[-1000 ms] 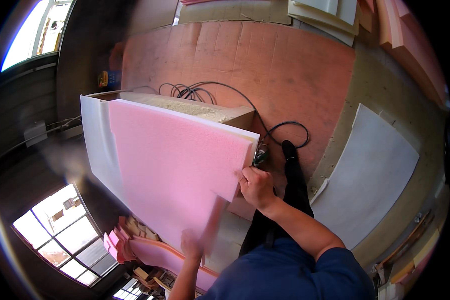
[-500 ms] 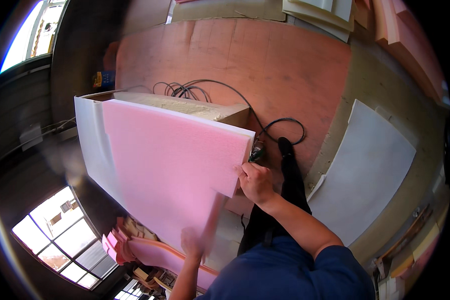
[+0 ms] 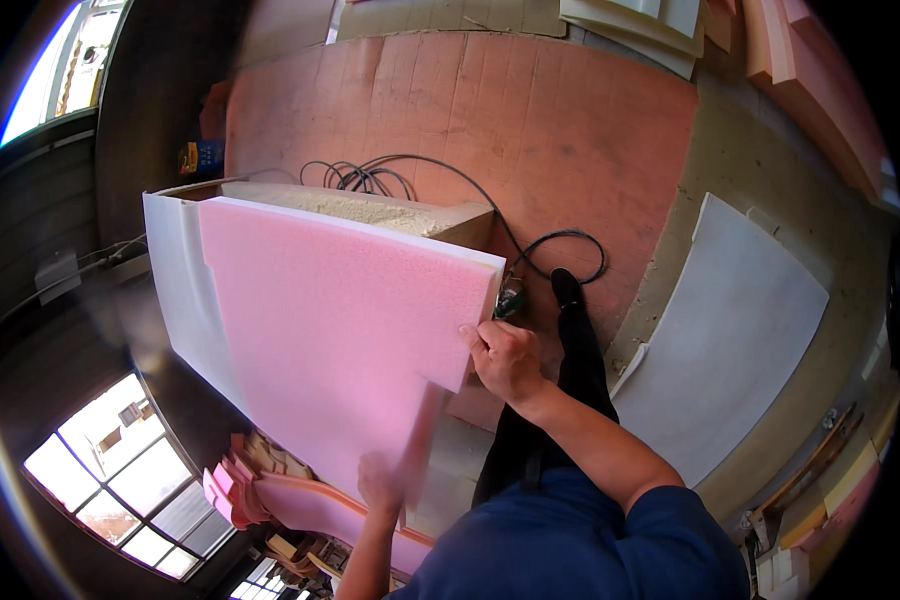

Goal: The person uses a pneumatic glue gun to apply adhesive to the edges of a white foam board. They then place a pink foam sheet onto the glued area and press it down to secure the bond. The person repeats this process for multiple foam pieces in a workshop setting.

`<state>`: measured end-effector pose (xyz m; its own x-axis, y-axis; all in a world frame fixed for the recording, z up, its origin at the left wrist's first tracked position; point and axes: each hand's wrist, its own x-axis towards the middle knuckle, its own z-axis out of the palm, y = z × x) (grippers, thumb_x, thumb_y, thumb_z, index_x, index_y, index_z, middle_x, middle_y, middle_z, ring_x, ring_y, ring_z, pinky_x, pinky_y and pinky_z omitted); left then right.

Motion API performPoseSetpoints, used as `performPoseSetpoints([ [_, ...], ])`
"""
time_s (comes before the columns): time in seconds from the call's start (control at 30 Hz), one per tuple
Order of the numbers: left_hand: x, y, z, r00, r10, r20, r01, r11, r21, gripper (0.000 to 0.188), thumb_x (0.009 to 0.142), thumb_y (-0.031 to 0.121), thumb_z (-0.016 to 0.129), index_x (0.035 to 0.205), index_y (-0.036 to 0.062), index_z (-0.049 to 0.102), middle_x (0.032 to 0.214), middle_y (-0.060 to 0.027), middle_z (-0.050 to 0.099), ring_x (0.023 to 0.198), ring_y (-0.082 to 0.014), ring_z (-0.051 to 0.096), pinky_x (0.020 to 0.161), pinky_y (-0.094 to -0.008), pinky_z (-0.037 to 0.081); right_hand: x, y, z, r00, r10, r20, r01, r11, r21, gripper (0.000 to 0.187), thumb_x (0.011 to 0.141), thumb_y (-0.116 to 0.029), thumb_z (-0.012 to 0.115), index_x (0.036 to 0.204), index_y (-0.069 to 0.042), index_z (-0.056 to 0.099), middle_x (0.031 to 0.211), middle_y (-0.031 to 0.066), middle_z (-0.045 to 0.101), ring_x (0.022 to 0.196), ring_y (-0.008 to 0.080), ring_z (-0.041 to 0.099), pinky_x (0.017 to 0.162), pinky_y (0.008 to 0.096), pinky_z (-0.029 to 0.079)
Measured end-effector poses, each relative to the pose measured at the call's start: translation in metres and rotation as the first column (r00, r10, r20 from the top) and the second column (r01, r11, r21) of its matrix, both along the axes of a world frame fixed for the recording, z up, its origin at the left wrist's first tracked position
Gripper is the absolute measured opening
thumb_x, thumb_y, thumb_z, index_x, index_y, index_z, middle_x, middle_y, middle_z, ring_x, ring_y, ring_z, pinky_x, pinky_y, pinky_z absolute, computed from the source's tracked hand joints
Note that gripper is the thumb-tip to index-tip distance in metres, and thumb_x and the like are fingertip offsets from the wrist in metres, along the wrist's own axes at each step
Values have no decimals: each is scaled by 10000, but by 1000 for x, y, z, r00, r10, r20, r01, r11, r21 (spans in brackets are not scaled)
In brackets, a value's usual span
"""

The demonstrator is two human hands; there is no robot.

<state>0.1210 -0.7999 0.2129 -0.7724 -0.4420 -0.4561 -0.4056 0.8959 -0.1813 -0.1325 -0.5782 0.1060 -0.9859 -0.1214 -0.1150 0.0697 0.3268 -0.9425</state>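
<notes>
From my head camera, looking down: I am holding a large pink foam sheet [image 3: 340, 335] upright in front of me; my right hand [image 3: 505, 358] is gripping its right edge, fingers curled closed around the corner; my left hand [image 3: 382, 485] is at the sheet's lower edge, blurred, so I cannot tell how its fingers are set. Behind the pink sheet, a white foam sheet [image 3: 175, 275] is leaning just beside it, and a tan foam block [image 3: 370, 208] is showing above its top edge. Beyond the sheet, a black cable [image 3: 420, 175] is lying coiled on the reddish floor [image 3: 530, 120]; to the sheet's right, a pale grey sheet [image 3: 735, 330] is lying flat.
</notes>
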Motion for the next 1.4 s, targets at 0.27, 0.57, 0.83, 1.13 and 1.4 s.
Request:
performPoseSetpoints([
  [0.27, 1, -2, 3, 998, 63, 15, -63, 998, 31, 354, 704, -1, 672, 1027, 8, 527, 1012, -224, 591, 926, -454, 598, 782, -521, 496, 1, 20, -1, 931, -128, 343, 143, 990, -18, 398, 811, -385, 788, 902, -33, 625, 906, 131, 665, 846, 300, 668, 719, 413, 520],
  [0.57, 6, -7, 0, 998, 58, -4, -58, 997, 42, 335, 731, 11, 663, 1035, 9, 522, 1017, -236, 593, 896, -466, 607, 757, -535, 500, 5, 2, -19, 891, -132, 434, 299, 891, -342, 894, 768, -458, 836, 1401, 6, 409, 1293, 218, 590, 1212, 331, 592, 1030, 397, 463],
  [0.83, 6, -7, -1, 998, 60, -28, -58, 996, 73, 283, 742, 35, 663, 996, 19, 539, 985, -224, 596, 873, -461, 605, 726, -537, 495, 9, -1, -24, 897, -96, 433, 263, 901, -345, 871, 722, -443, 876, 1342, 9, 464, 1250, 208, 618, 1138, 316, 639, 974, 388, 502],
  [1.13, 8, -8, -5, 997, 74, -22, -72, 995, 70, 281, 746, 26, 650, 1004, 20, 540, 990, -231, 600, 862, -471, 607, 719, -547, 491, 11, -3, -25, 905, -124, 407, 239, 940, -244, 755, 717, -431, 884, 1187, 17, 499, 1330, 231, 576, 1096, 332, 657, 935, 393, 524],
  [1.4, 10, -10, -6, 996, 90, -8, -89, 993, 83, 305, 755, 25, 642, 1033, 13, 517, 995, -248, 606, 845, -487, 613, 714, -561, 492, 12, -7, -26, 943, -158, 293, 240, 933, -269, 481, 786, -302, 850, 1019, -12, 546, 1430, 261, 501, 1175, 375, 622, 919, 397, 529],
])
